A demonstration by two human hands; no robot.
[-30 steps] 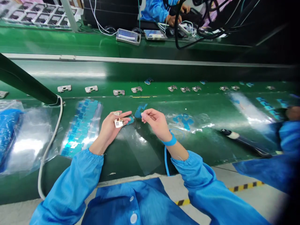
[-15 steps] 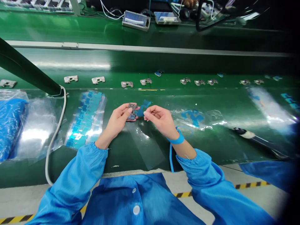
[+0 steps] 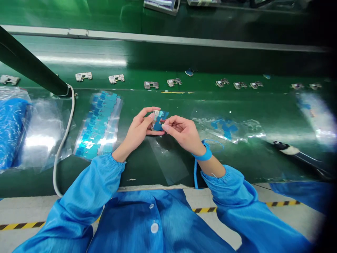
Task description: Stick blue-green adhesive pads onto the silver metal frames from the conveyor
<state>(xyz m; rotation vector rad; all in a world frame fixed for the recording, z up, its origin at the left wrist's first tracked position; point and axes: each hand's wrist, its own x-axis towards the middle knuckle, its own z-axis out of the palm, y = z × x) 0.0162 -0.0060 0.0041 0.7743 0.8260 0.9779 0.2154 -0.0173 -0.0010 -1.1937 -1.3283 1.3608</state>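
My left hand (image 3: 137, 127) holds a small circuit board (image 3: 156, 113) by its edges, thumb on top and fingers along the far and near sides. A blue die-cut film piece (image 3: 158, 124) lies over the board's face. At the film's right edge, the thumb and forefinger of my right hand (image 3: 181, 130) are pinched together on it. Whether the film is stuck down cannot be made out. To the left lies a clear sheet covered with blue film pieces (image 3: 98, 121); loose blue film pieces (image 3: 224, 129) rest on clear plastic at the right.
More circuit boards (image 3: 151, 85) are spread along the green belt beyond my hands. A dark post (image 3: 34, 65) and white cable (image 3: 64, 140) stand left, near a bagged blue bundle (image 3: 13, 130). A black-handled brush-like tool (image 3: 295, 153) lies right. My right wrist wears a blue corded strap (image 3: 203, 154).
My right hand has brought the blue film leftward onto the board; before, it was held out to the board's right. The camera view has tilted down.
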